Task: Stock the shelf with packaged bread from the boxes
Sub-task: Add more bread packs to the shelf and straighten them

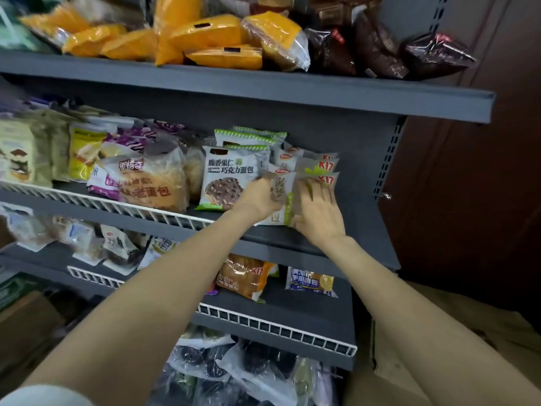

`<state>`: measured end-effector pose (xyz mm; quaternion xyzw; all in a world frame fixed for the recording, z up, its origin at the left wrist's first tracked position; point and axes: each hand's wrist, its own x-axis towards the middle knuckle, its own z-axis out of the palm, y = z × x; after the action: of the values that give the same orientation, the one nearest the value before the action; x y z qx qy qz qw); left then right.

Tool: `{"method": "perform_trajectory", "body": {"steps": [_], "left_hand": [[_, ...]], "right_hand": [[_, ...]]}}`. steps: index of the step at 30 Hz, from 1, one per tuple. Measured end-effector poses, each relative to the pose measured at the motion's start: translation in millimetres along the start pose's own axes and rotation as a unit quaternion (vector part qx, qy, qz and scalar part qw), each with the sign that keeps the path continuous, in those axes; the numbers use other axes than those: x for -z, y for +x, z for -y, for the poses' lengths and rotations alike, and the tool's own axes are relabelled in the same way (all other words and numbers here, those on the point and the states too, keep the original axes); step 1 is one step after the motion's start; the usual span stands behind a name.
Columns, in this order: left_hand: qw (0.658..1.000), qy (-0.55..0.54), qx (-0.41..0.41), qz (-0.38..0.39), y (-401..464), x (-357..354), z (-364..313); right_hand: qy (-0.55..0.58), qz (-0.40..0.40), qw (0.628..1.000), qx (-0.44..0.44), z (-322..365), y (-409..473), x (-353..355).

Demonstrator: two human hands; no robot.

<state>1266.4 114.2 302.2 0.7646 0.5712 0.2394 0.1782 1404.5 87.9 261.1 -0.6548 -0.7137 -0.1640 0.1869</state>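
Observation:
Both my hands reach to the right end of the middle grey shelf (307, 238). My left hand (260, 197) grips the left edge of a white and green bread packet (285, 189) standing at the front of a row of like packets (319, 164) with red lettering. My right hand (317, 212) lies on the packet's right side, fingers spread and fairly straight against it. Just left of them stands a chocolate nut bread packet (225, 177).
The upper shelf (263, 86) carries orange packets (210, 36) and dark brown ones (377, 48). Round bread bags (152, 183) fill the middle shelf's left. Lower shelves hold more packets (243, 276). A cardboard box (456, 332) stands at the right, another (26, 323) at the lower left.

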Motion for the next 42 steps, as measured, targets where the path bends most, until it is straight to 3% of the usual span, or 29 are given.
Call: {"method": "perform_trajectory", "body": {"steps": [5, 11, 15, 18, 26, 30, 36, 42], "left_hand": [[0.999, 0.001, -0.031, -0.009, -6, 7, 16], [0.998, 0.008, -0.049, -0.04, -24, 33, 53], [0.991, 0.005, -0.044, -0.129, -37, 69, 88], [0.98, 0.018, -0.018, -0.195, -51, 108, 136], [0.971, 0.042, 0.126, -0.2, -108, 227, 366], [0.953, 0.064, 0.212, -0.207, -138, 280, 480], [0.924, 0.038, 0.33, -0.189, -147, 329, 662], [0.902, 0.006, 0.421, -0.093, -110, 353, 855]], "right_hand": [[0.016, 0.009, 1.0, 0.0, 17, 3, -1], [0.058, 0.063, 0.995, -0.058, 51, 6, 9], [0.176, -0.005, 0.984, -0.007, 105, 21, 18], [0.267, 0.004, 0.963, 0.035, 175, 41, 20], [0.354, 0.077, 0.921, 0.145, 430, 82, -24], [0.375, 0.156, 0.896, 0.178, 560, 94, -72], [0.359, 0.269, 0.866, 0.219, 725, 131, -168], [0.286, 0.383, 0.841, 0.252, 867, 202, -298]]}}
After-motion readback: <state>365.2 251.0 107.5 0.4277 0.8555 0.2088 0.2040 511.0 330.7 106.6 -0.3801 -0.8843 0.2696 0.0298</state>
